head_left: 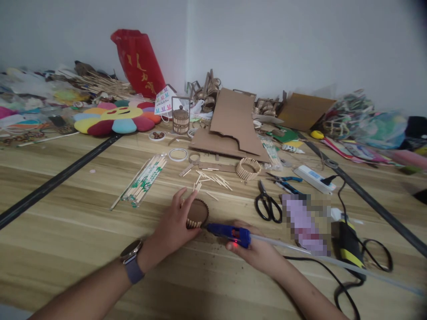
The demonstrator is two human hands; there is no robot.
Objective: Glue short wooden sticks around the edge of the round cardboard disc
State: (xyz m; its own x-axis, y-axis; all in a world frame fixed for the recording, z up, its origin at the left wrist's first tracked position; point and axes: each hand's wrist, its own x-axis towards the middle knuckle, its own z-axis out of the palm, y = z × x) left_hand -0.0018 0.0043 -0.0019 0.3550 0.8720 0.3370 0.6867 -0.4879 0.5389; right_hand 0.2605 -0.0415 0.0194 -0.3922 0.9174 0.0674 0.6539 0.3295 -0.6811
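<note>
My left hand (175,220), with a watch on its wrist, grips a round brown cardboard base (199,211) by its near and left side. Short wooden stick pieces stand along part of the base's rim. A blue glue gun (230,233) is in my right hand (255,253), its nozzle close to the base's right edge; whether it touches, I cannot tell. A red light glows on the gun, and a long clear glue stick (296,250) runs out of its back. Loose short stick pieces (216,178) lie just beyond the base.
Bundled sticks (143,182) lie to the left. A stick ring (248,169), black scissors (267,206), pliers (288,182) and a power strip (313,178) are on the right. Cardboard sheets (231,120), a small lidded stick pot (180,121) and a flower cushion (116,118) stand farther back. Cables cross the right side.
</note>
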